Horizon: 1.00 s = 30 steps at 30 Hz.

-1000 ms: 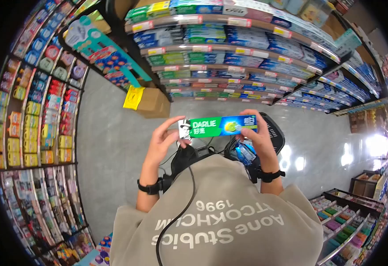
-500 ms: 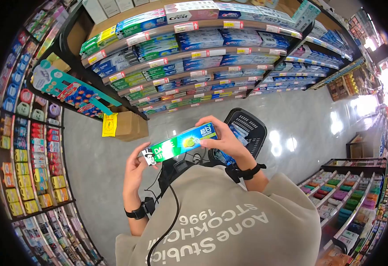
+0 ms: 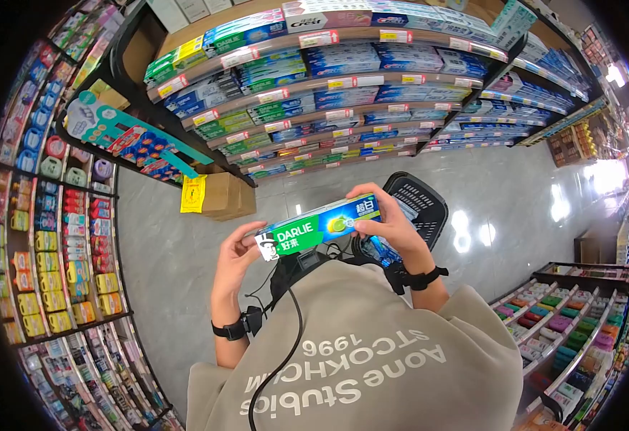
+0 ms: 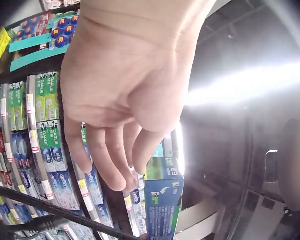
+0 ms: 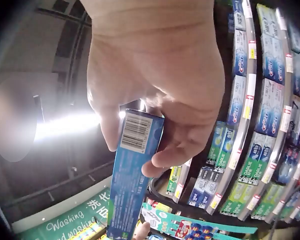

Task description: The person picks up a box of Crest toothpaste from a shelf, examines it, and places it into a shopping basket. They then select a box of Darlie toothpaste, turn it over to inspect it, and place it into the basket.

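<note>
A green and blue DARLIE toothpaste box (image 3: 318, 228) is held in front of the chest, its right end slightly higher. The left hand (image 3: 234, 262) pinches its left end. At the right end, the right hand (image 3: 395, 228) grips the box with the thumb on the printed front. In the left wrist view the box's blue face (image 4: 162, 205) shows beside the fingertips of the left hand (image 4: 122, 95). A barcode is visible on the box (image 5: 130, 170) in the right wrist view, between the thumb and fingers of the right hand (image 5: 157, 85).
Shelves of toothpaste boxes (image 3: 343, 82) stand ahead. A black basket (image 3: 433, 208) holding blue packages sits beyond the right hand. A cardboard box (image 3: 228, 197) stands on the floor at left. More shelves line the left (image 3: 56, 273) and lower right (image 3: 566, 316).
The view first swung rightward, then slightly back. The toothpaste box went from level to tilted, and its tilt has eased since half a second ago. Both hands kept hold of it.
</note>
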Each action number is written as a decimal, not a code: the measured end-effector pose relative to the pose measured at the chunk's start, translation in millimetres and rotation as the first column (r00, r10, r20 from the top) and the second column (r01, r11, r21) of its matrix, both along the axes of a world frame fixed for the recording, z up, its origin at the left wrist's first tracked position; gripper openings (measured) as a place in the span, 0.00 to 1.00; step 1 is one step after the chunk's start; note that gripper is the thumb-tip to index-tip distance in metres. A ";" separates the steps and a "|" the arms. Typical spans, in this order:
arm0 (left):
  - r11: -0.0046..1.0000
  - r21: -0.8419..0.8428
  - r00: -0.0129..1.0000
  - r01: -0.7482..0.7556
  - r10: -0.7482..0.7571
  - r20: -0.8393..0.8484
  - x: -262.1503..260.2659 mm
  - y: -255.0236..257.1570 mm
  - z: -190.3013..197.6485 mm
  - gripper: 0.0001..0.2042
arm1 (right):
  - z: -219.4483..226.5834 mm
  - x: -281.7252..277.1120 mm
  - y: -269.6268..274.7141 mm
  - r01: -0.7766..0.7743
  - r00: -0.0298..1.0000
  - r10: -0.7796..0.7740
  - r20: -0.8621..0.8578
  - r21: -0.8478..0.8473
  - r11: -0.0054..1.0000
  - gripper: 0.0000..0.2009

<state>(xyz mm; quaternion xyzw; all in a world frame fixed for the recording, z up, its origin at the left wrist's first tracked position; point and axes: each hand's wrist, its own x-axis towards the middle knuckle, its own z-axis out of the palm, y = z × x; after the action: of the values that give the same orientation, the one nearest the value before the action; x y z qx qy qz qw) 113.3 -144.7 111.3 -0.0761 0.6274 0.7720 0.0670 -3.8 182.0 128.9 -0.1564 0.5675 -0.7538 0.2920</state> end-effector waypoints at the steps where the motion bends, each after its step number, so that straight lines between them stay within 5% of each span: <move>1: 1.000 0.003 1.000 0.004 -0.004 0.005 0.7 -0.4 1.4 0.22 | -0.2 -0.7 0.2 -0.011 1.000 0.011 -0.006 0.004 1.000 0.25; 10: 0.976 -0.054 0.976 -0.212 0.209 -0.066 1.5 3.5 -0.6 0.19 | -9.2 -4.2 -5.0 0.029 0.999 -0.028 0.023 -0.021 0.999 0.25; 14: 0.951 0.067 0.945 -0.303 0.309 -0.107 3.2 4.3 2.0 0.18 | -8.1 -6.1 -8.2 0.029 0.999 -0.028 0.024 -0.029 0.999 0.26; 30: 0.961 0.088 0.965 -0.261 0.260 0.024 -12.3 11.1 0.6 0.24 | -12.3 -14.2 -1.3 0.029 0.996 -0.024 -0.090 0.048 0.998 0.27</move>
<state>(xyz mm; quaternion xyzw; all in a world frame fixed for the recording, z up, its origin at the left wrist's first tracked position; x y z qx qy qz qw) 101.0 -133.7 111.8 -0.1596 0.5760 0.8012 -0.0282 -18.0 180.7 116.6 -0.1751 0.6004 -0.7357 0.2601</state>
